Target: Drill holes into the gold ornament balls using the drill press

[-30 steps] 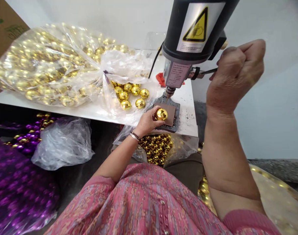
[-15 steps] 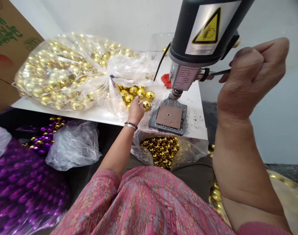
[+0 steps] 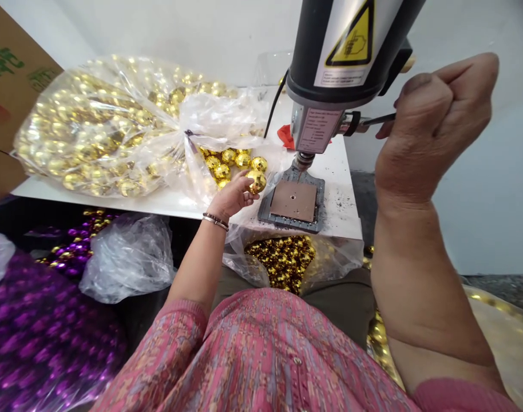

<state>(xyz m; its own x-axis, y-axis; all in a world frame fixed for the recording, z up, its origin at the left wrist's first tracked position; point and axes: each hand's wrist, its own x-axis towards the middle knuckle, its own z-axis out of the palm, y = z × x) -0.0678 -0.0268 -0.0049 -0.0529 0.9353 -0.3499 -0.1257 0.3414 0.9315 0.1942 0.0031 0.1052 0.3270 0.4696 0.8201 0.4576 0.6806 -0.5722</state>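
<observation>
Gripping 1 gold ball (image 3: 257,182) in left hand (image 3: 233,195), extended forward — held over white table (image 3: 342,161), just left of brown pad (image 3: 284,201). Clenching right hand (image 3: 435,126) around lever (image 3: 380,119) of drill press (image 3: 310,66), raised, with hands well apart. Littered with dark shavings (image 3: 337,201) around pad; loaded at left with clear bag of gold balls (image 3: 94,134). Backed by pale wall (image 3: 193,31) — flanked by cardboard box (image 3: 15,109).

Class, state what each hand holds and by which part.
The left hand holds a gold ball by its lower left side; the right hand grips a lever at its outer end.
</observation>
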